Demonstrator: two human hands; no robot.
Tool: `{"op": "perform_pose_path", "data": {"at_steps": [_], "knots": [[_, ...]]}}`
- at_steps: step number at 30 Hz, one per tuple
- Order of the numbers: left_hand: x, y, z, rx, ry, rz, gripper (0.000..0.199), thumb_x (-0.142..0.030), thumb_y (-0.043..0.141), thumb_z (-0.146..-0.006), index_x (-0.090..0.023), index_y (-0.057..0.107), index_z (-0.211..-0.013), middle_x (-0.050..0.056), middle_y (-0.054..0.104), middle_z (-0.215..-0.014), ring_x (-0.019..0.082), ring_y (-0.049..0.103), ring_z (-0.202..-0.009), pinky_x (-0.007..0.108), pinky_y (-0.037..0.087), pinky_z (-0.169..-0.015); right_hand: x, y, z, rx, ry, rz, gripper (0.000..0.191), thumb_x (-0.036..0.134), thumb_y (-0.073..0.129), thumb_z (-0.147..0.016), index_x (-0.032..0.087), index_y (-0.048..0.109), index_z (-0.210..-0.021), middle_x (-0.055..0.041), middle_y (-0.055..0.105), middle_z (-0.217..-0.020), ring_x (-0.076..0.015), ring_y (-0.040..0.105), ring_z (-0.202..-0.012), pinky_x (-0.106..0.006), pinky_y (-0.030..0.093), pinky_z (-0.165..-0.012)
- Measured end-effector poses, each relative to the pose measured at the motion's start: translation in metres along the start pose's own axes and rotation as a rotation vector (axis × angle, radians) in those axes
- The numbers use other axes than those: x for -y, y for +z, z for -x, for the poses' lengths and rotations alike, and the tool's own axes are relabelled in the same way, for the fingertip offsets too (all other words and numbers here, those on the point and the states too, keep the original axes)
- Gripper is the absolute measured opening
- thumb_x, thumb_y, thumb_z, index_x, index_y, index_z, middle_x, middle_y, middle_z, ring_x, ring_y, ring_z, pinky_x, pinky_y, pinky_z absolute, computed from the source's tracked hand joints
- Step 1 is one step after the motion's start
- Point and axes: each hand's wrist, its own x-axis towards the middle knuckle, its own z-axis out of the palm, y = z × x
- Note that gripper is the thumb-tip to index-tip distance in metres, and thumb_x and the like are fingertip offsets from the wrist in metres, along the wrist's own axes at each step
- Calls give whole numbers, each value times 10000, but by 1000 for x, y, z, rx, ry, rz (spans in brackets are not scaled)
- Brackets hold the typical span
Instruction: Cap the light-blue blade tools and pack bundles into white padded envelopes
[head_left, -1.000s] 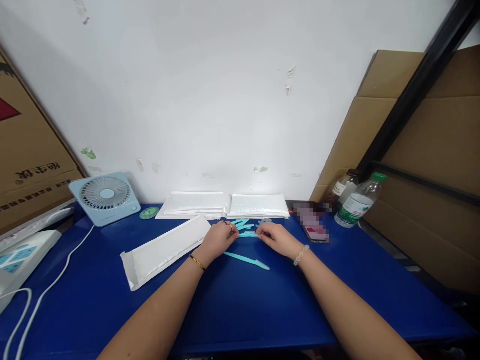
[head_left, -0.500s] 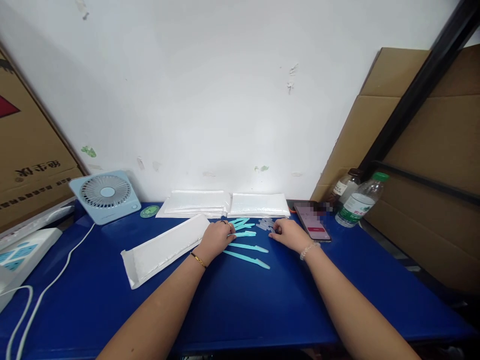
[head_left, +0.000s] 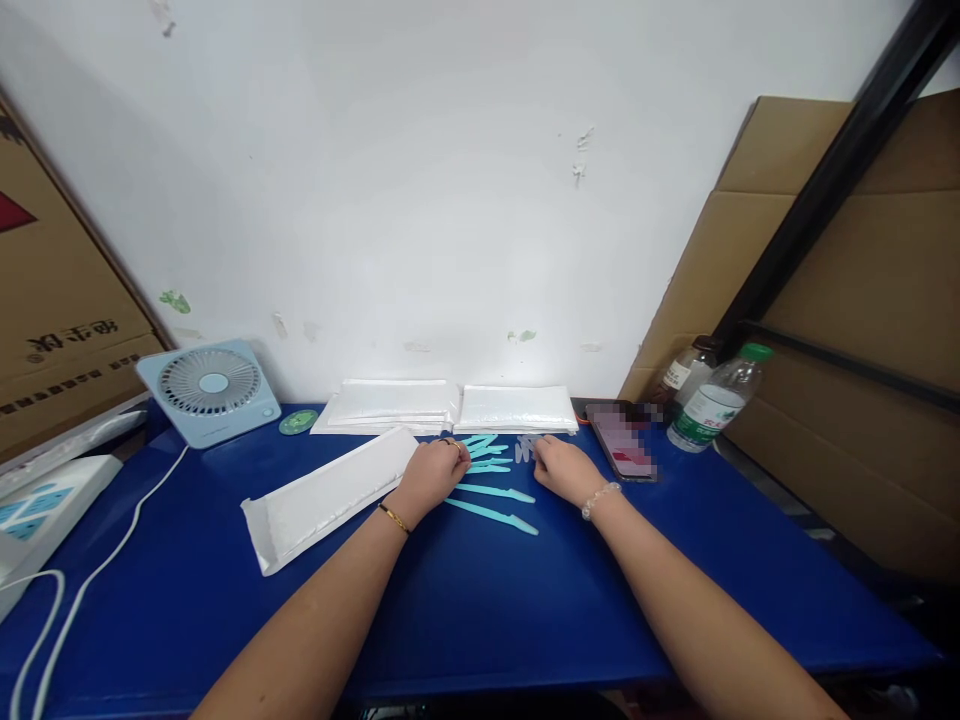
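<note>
L hand (head_left: 433, 472) rests knuckles-up on the blue table (head_left: 480, 600), fingers curled down onto the near end of the loose pile of teal sticks (head_left: 486, 452); can't tell if it's pinching one, fingertips hidden. R hand (head_left: 564, 468) lies just right of the pile, fingers bent, tips at a few small clear plastic caps (head_left: 526, 448), prob. touching them, view too small to be sure. Two more teal sticks (head_left: 495, 503) lie flat side by side between the wrists, nearer the person, untouched. White bubble mailer (head_left: 330, 497) lies angled just L of L hand. Two stacks of white mailers (head_left: 450, 407) sit behind the pile, against the wall. Phone (head_left: 621, 445) lies R of R hand, w/ bottles (head_left: 709, 402) beyond; small blue fan (head_left: 208, 390) stands far L.
</note>
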Motion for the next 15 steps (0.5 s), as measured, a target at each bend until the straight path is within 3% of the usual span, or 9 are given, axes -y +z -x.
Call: {"op": "perform_pose_path", "data": {"at_steps": [3, 6, 15], "knots": [[0, -1, 0, 1, -6, 40, 198, -261, 463, -853, -185, 642, -818, 53, 669, -856, 181, 598, -795, 276, 418, -719, -4, 0, 0, 7, -56, -326, 116, 167, 492, -805, 176, 607, -816, -39, 624, -788, -153, 555, -668, -258, 412, -628], [1, 0, 0, -4, -6, 65, 192, -264, 466, -856, -191, 642, -835, 50, 667, -865, 177, 596, -776, 273, 415, -708, -8, 1, 0, -50, -89, -527, 173, 240, 462, -854, 188, 622, -891, -43, 631, -875, -152, 563, -717, -273, 437, -669], [4, 3, 0, -19, 7, 102, 180, -271, 465, -865, -192, 624, -839, 44, 652, -856, 169, 581, -752, 261, 397, -687, -2, 1, 1, -49, -118, -610, 186, 274, 453, -882, 191, 616, -917, -39, 616, -870, -142, 554, -705, -277, 445, -670]]}}
